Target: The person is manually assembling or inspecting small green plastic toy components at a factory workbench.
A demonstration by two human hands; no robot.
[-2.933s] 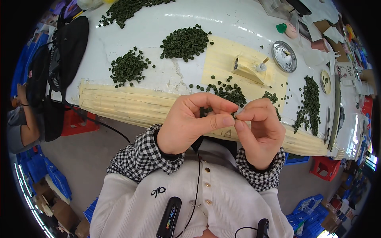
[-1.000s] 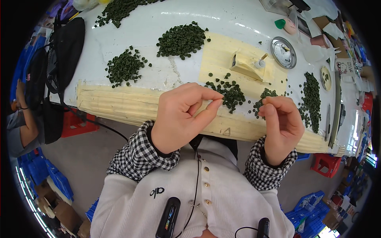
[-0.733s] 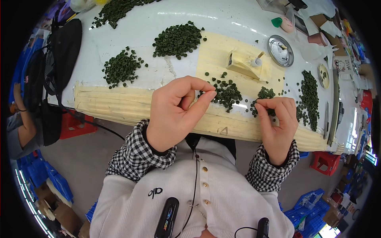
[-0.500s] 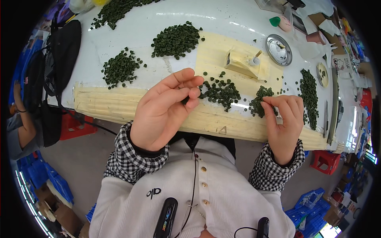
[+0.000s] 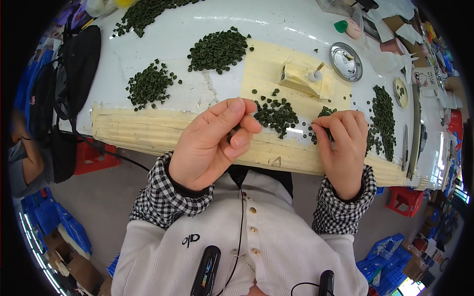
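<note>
My left hand (image 5: 205, 148) is raised above the table's near edge, fingers curled and thumb pressed to the index finger. A bit of a small dark green cap-like piece (image 5: 233, 134) shows between its fingers; the rest is hidden. To the right, my right hand (image 5: 344, 150) pinches with thumb and index fingertips at a small pile of green pieces (image 5: 326, 112), partly covering it. Whatever sits in that pinch is too small to make out. Between the hands lies another loose pile of the green pieces (image 5: 277, 117).
A paper-wrapped block (image 5: 301, 81) with a small upright stick stands behind the near piles. Further piles (image 5: 218, 51) lie at the left, back and right (image 5: 383, 116). A round metal lid (image 5: 346, 61) is at the back right; tweezers (image 5: 405, 148) lie far right. A black bag (image 5: 81, 74) hangs left.
My left hand has shifted slightly right and its thumb and index finger have closed together. My right hand has moved a little left along the small pile, still pinching.
</note>
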